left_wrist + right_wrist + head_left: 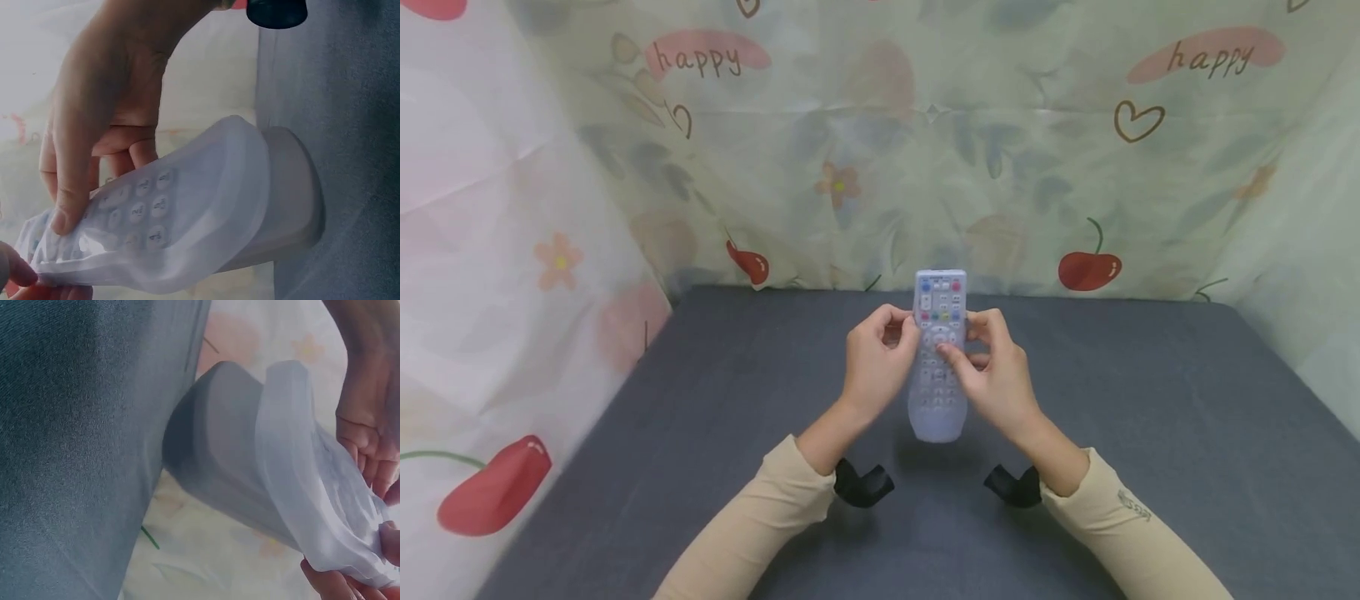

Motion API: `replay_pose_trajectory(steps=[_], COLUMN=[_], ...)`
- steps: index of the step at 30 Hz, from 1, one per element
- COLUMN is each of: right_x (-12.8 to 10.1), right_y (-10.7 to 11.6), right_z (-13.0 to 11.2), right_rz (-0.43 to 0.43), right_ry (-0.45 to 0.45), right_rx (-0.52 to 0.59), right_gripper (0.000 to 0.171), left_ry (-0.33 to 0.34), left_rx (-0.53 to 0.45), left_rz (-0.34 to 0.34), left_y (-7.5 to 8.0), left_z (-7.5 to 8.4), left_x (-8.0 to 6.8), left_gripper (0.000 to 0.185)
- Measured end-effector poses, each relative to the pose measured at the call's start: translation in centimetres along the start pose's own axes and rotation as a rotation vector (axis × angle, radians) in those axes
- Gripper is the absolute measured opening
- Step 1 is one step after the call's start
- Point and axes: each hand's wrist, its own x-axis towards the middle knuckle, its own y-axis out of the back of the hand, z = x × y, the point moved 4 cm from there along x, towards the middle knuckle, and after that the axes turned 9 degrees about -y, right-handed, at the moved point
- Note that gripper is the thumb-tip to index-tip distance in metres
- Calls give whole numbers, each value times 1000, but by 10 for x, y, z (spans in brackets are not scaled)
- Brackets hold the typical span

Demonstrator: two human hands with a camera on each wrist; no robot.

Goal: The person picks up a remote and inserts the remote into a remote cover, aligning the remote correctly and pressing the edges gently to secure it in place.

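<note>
I hold a white remote control (937, 367) upright above the dark grey table (1150, 433), with its coloured buttons at the top. A translucent silicone cover (187, 219) wraps it. The left wrist view shows the remote's grey bottom end (294, 187) sticking out of the cover, as does the right wrist view, where grey end (212, 437) meets cover (300, 487). My left hand (880, 358) pinches the left edge, thumb (62, 212) on the front. My right hand (992, 371) grips the right edge, with its thumb on the keypad.
A thin curtain (1000, 167) printed with cherries, flowers and the word "happy" closes in the back and both sides of the table. Black wrist mounts (861, 483) (1015, 485) sit at the cuffs of my beige sleeves (752, 533).
</note>
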Motion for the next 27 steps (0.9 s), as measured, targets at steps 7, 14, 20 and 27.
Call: replay_pose_trajectory(steps=[7, 14, 20, 27], right_x=[1, 2, 1, 2], right_y=[1, -1, -5, -7], right_z=[2, 4, 9, 14], right_rz=[-46, -95, -239, -329], right_ry=[-3, -7, -86, -103], right_rx=[16, 42, 74, 55], right_gripper=[41, 46, 46, 32], left_ry=[75, 99, 91, 109], left_rx=[-102, -171, -210, -227], left_rz=[-79, -98, -90, -89], left_y=[-2, 0, 2, 3], left_z=[-4, -8, -8, -9], left_x=[1, 6, 8, 8], left_gripper=[21, 22, 20, 21])
